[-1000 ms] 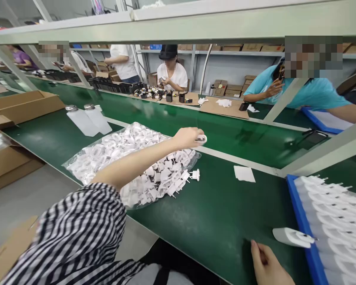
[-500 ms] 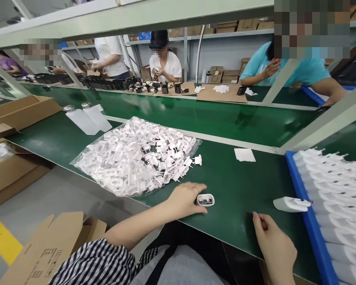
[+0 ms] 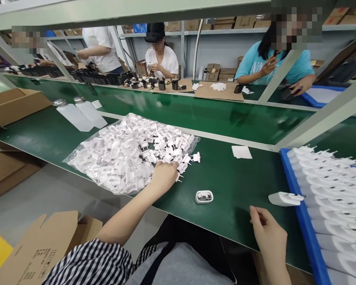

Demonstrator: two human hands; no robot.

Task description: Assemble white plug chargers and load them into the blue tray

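Observation:
My left hand [image 3: 163, 175] reaches into the near edge of a clear plastic bag [image 3: 127, 152] heaped with small white plug parts, fingers curled down over the pieces; what they grip is hidden. A white charger housing [image 3: 204, 196] lies open side up on the green mat, a little right of that hand. My right hand [image 3: 268, 233] rests near the front edge with its fingers curled in, nothing visible in them. An assembled white charger [image 3: 283, 198] lies just above it, beside the blue tray [image 3: 302, 229].
The blue tray holds several rows of white chargers [image 3: 332, 186]. A white paper slip [image 3: 241, 152] lies on the mat. Two white bottles [image 3: 80, 113] stand at back left. Cardboard boxes [image 3: 14, 103] sit left and below. People work across the green conveyor [image 3: 195, 113].
My left hand carried the white housing from beyond the bag to the mat near the front edge, let it go, then moved left into the plug parts. My right hand barely shifted.

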